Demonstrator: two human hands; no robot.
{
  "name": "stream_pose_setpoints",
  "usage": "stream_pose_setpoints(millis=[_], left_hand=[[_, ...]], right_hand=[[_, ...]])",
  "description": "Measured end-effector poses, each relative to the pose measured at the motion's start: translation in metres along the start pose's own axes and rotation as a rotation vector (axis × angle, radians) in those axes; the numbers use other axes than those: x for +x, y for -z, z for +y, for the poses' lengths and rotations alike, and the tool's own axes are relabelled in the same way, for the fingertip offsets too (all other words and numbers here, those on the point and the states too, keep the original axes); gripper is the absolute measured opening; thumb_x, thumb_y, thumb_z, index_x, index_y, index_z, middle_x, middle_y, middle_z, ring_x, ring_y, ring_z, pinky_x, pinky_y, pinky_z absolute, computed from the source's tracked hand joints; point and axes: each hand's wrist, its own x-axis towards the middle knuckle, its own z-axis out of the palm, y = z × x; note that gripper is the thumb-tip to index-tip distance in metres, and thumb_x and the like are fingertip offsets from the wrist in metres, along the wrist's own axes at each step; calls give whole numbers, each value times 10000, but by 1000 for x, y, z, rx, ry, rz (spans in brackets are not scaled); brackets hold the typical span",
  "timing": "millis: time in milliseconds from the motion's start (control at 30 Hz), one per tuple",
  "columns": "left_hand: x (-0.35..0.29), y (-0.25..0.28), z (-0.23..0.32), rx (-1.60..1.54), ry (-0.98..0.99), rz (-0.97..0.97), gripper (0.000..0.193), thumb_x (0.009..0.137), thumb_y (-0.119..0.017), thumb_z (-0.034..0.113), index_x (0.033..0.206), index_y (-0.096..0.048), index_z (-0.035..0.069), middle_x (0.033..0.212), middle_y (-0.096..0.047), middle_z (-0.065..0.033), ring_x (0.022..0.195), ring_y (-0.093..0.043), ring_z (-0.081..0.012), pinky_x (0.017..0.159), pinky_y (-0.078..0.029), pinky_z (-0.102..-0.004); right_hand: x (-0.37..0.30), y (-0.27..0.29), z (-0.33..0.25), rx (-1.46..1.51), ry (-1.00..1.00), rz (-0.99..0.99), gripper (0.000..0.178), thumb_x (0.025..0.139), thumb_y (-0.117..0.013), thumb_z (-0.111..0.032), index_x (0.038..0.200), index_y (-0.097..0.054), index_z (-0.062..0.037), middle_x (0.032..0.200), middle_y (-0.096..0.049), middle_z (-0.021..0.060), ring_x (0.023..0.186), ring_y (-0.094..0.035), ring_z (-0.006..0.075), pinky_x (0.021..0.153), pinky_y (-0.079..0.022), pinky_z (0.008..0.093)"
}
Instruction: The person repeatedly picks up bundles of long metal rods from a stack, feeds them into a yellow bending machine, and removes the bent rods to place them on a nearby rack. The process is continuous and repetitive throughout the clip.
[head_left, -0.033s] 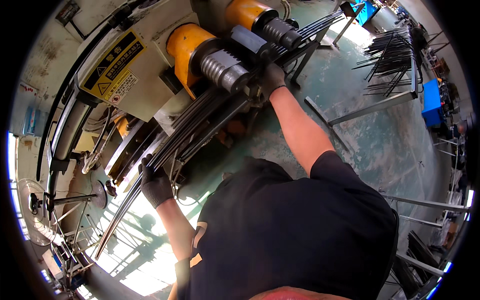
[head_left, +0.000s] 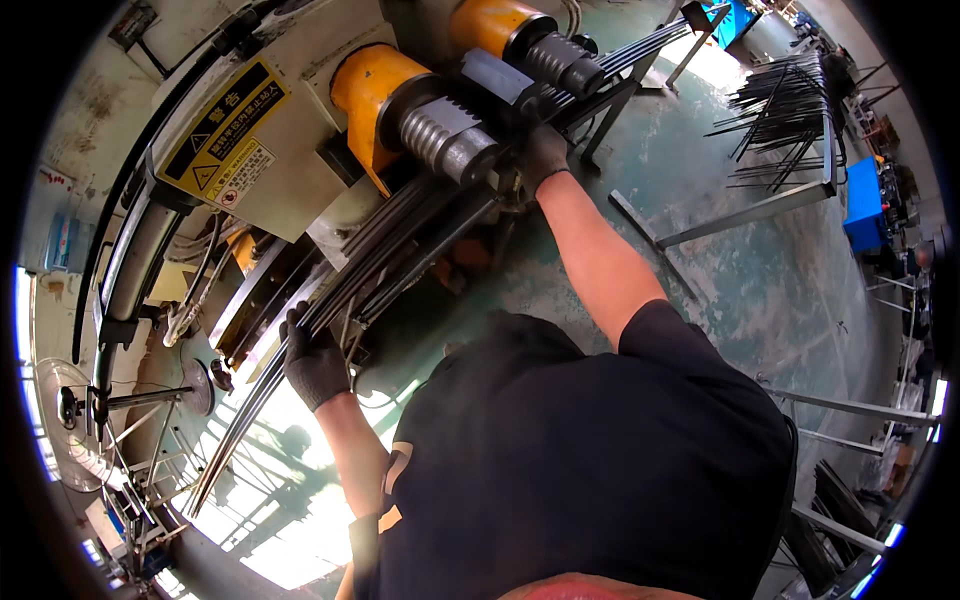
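A bundle of long dark metal rods (head_left: 385, 241) runs slantwise from the lower left up to a machine and on to the far right. My left hand (head_left: 316, 368), in a dark glove, is closed around the rods at their lower left stretch, with its fingertips showing on the far side. My right hand (head_left: 544, 158), also gloved, reaches to the bundle just beside the ridged steel cylinder (head_left: 448, 138) of the machine. Its fingers merge with the dark parts there, so their grip is hidden. The rods' lower left ends hang free past my left hand.
Orange housings (head_left: 375, 85) carry the ridged cylinders. A yellow and black warning label (head_left: 225, 130) is on the machine's pale panel. At the right, a metal rack (head_left: 750, 215) bears more dark rods. A fan (head_left: 75, 415) stands at the far left, and a blue box (head_left: 862, 205) at the far right.
My left hand has shifted very slightly to the right along with the rods. My right hand stays at nearly the same place.
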Motion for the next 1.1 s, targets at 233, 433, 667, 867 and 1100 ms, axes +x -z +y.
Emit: stream_pose_setpoints(millis=[233, 433, 667, 867, 1100], left_hand=[[7, -43, -14, -152, 116, -50, 318, 1032, -561, 115, 1295, -614, -55, 1347, -651, -198, 1311, -578, -352, 1152, -428, -515], [14, -18, 73, -279, -82, 246, 347, 1059, -468, 157, 1234, -656, -77, 1278, -683, -216, 1231, -634, -358, 1131, -473, -524], [27, 3, 46, 36, -137, 307, 247, 1037, -575, 125, 1159, -681, -62, 1157, -725, -162, 1067, -696, -264, 990, -575, -385], [9, -49, -32, -76, 7, 196, 266, 1045, -565, 149, 1179, -657, -61, 1251, -681, -200, 1206, -622, -346, 1111, -475, -484], [33, 33, 60, -224, -143, 311, 289, 1047, -546, 186, 1182, -664, -40, 1224, -699, -199, 1185, -640, -374, 1077, -499, -534]], right_hand=[[50, 9, 14, -448, 110, 79, 460, 944, -635, -437, 1076, -720, -5, 955, -738, 212, 891, -719, 316, 764, -538, 436], [95, 23, 35, -1413, 467, 142, 361, 937, -623, -360, 1060, -730, -38, 1033, -736, 233, 1007, -704, 387, 848, -566, 445], [118, 43, 75, -1074, 601, 69, 292, 946, -652, -268, 1106, -722, -33, 1021, -746, 191, 934, -719, 329, 811, -551, 415], [50, 19, 43, -569, 235, 28, 251, 949, -669, -214, 1140, -742, -69, 1033, -749, 127, 977, -725, 260, 803, -558, 354], [12, 87, 38, -126, 85, -24, 451, 1051, -597, -331, 1344, -617, 12, 1188, -710, 73, 1036, -696, 199, 904, -540, 336]])
